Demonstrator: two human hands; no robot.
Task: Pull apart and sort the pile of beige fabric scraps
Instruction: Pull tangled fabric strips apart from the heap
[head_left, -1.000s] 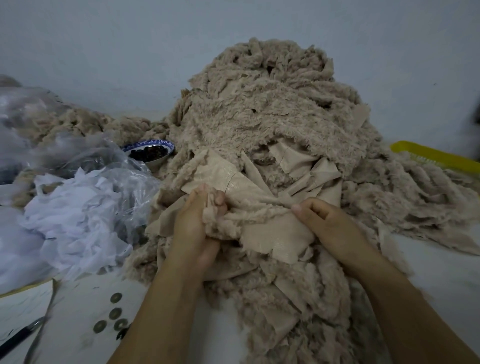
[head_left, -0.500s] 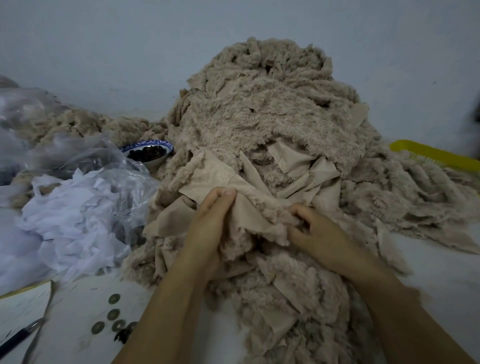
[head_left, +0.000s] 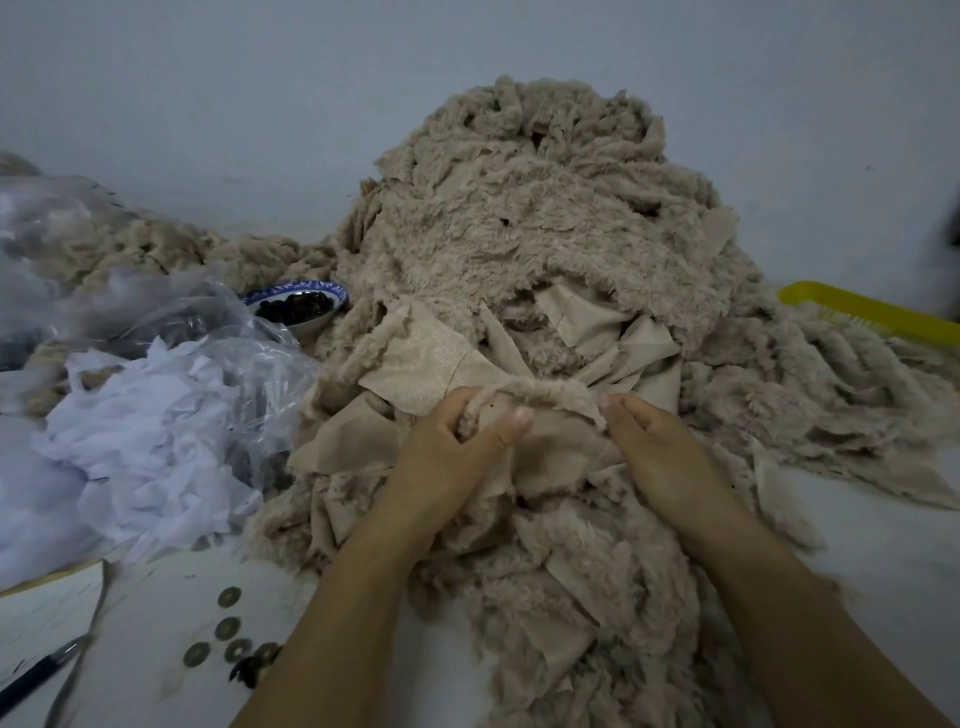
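**Squarely at the pile's foot, two hands on one fleecy strip**

The pile of beige fabric scraps (head_left: 545, 234) fills the middle of the view. It is heaped high against the pale wall toward 12 o'clock and spills down the table (head_left: 883, 561) to 6 o'clock, between the forearms. Fluffy faces and smooth woven backs lie mixed, with several flat backs showing just above the hands.

The left hand (head_left: 447, 462) sits a little toward 7 o'clock of centre. Its thumb and curled fingers pinch one end of a fleecy strip (head_left: 540, 392). The right hand (head_left: 660, 457), toward 4 o'clock of centre, pinches the other end between thumb and fingertips. The strip arches between them over a smooth beige piece, on the pile's front slope.

At 9 o'clock lies a crumpled clear plastic bag (head_left: 156, 322), with white scraps (head_left: 130, 447) bunched on and around it. A blue-rimmed bowl (head_left: 306, 286) stands at 10 o'clock, touching the pile's edge. It holds something dark, possibly dried fruit, though the view is too dim to be sure.

At 7 o'clock a few round coins (head_left: 227, 629) lie on the table. A pen (head_left: 36, 675) and a sheet of paper (head_left: 41, 608) lie at 8 o'clock, near the frame's edge. A yellow tray (head_left: 857, 312) pokes out from behind the pile at 3 o'clock.
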